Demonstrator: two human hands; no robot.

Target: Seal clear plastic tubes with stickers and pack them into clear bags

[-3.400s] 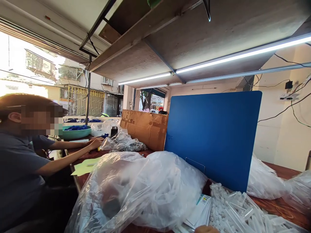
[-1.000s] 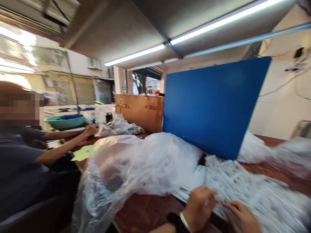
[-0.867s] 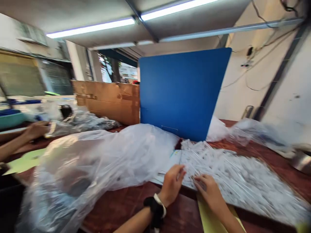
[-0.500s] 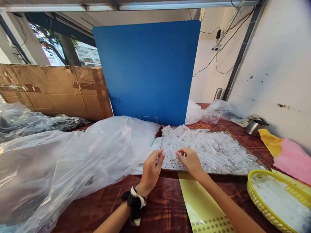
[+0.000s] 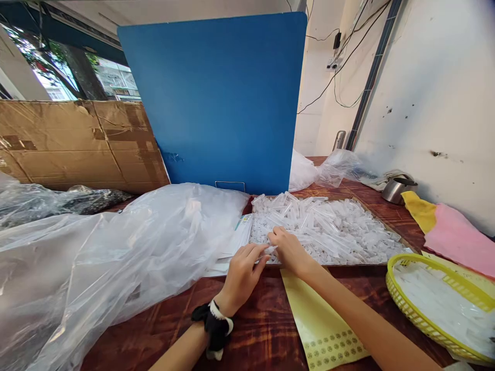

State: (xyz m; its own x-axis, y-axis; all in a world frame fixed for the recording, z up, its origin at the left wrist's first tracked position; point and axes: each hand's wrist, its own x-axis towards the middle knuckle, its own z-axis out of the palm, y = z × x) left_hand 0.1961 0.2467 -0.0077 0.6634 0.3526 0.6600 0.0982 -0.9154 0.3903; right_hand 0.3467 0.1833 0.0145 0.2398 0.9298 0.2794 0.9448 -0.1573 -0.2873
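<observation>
My left hand [image 5: 242, 273], with a black and white band at the wrist, has its fingers bent around a small clear piece [image 5: 270, 250] at the front left of a tray [image 5: 348, 265]. My right hand [image 5: 290, 250] meets it there, fingers closed at the same small piece; its exact shape is too small to tell. Many clear plastic pieces [image 5: 328, 226] are heaped in the tray behind the hands. Below my right forearm lies a yellow sheet [image 5: 317, 319] with rows of round stickers.
Large clear plastic bags [image 5: 154, 242] cover the left side. A blue board [image 5: 216, 103] stands behind. Printed cards [image 5: 242, 232] lie left of the tray. A yellow basket [image 5: 406, 304] with clear pieces, cloths [image 5: 456, 237] and a metal cup [image 5: 398, 189] are at the right.
My hands have come together, my right hand moving left to meet my left at the small piece. The camera view has shifted slightly to the right.
</observation>
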